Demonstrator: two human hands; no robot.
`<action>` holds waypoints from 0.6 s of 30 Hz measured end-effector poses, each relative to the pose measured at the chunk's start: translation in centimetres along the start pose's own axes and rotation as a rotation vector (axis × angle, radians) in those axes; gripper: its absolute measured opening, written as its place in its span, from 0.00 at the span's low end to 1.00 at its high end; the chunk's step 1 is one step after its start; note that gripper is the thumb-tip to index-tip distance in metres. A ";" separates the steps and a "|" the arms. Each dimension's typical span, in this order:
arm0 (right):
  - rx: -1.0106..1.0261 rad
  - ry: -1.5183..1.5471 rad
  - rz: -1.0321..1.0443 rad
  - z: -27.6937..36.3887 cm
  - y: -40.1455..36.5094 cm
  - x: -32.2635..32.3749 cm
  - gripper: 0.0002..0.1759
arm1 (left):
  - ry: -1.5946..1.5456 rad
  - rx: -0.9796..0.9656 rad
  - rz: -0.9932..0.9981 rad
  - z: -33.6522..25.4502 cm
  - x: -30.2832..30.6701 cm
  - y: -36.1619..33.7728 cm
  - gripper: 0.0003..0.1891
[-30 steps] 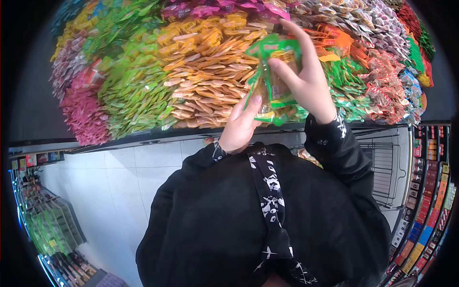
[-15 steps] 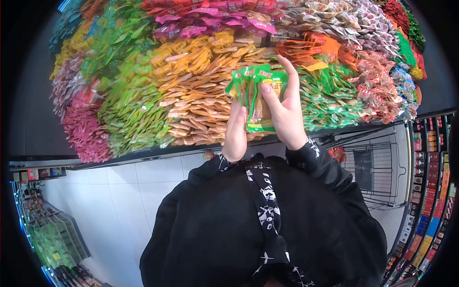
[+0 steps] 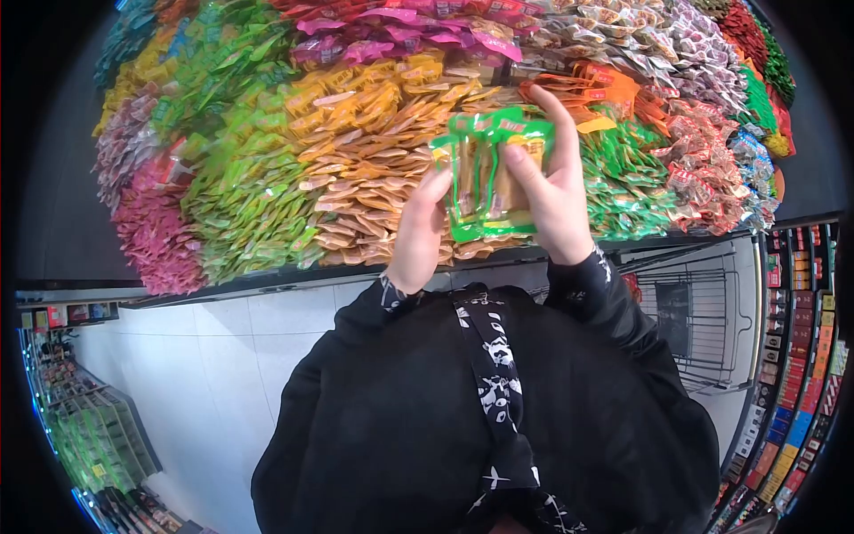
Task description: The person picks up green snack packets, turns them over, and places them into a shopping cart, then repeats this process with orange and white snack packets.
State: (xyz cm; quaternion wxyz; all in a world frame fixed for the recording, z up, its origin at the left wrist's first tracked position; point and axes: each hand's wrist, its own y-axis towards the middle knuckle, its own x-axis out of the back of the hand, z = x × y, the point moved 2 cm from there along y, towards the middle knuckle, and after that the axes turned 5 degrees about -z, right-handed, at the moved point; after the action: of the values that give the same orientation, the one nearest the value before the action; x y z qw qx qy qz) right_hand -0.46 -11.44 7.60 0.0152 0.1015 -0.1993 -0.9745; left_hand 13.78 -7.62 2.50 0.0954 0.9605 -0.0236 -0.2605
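The right grip is clamped on a small fan of green-edged packets, thumb across the front, index finger raised past their top edge, the other fingers mostly hidden behind. The left grip is at the packets' left edge, thumb tip beside or against it; its fingers are out of sight, so how far it is closed cannot be told. The packets stand roughly upright between the two, seen against the near side of the heaped tabletop.

A fan like this is probably best held with a flat, broad thumb and steady support behind, since slick film tends to slide; the left palm used as a side wall would help square up the edges without creasing them.

The packets look like thin oblongs of glossy plastic, with clear windows showing long tan contents. Beyond, orange packets overlap like shingles, lime packets crumple to their left, and pink packets form a tight, wrinkled mound. The cart at the right is a thin wire lattice
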 end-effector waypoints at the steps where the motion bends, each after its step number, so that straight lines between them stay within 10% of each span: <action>1: -0.102 0.124 -0.006 0.0 0.1 0.2 0.35 | -0.076 0.069 0.079 -0.1 0.2 -0.1 0.43; 18: -0.267 0.367 -0.104 0.0 1.3 3.7 0.29 | -0.230 0.060 0.282 -2.6 -0.6 1.0 0.46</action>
State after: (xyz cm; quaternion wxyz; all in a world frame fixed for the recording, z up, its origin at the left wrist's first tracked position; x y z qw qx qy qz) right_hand -4.13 -12.93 7.38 0.0143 0.2843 -0.0570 -0.9569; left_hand 14.57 -8.05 5.18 0.0989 0.9140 -0.1763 -0.3517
